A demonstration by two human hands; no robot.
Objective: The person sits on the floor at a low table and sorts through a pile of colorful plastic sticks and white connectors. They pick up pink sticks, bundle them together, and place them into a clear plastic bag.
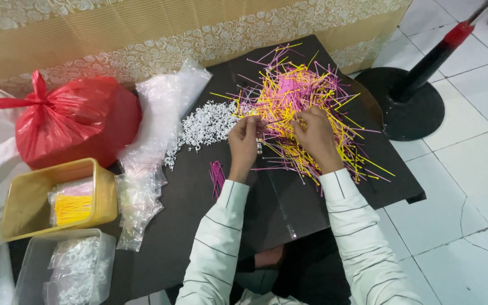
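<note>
Hundreds of thin yellow and pink plastic sticks (306, 107) tangle beneath my right hand (313, 137); my left hand (244, 138) seemingly pinches one. Dragging could scatter the small white plastic clips (205, 125) at left.

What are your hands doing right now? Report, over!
Left hand and right hand both pinching thin sticks at the pink and yellow stick pile. White clip heap beside left hand. Nothing blocking.

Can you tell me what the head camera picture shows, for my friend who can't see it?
Two hands, the left hand and the right hand, pick at a heap of yellow and pink sticks on a dark board. A pile of small white pieces lies beside the heap, with a tied red bag and a yellow tub further left.
</note>
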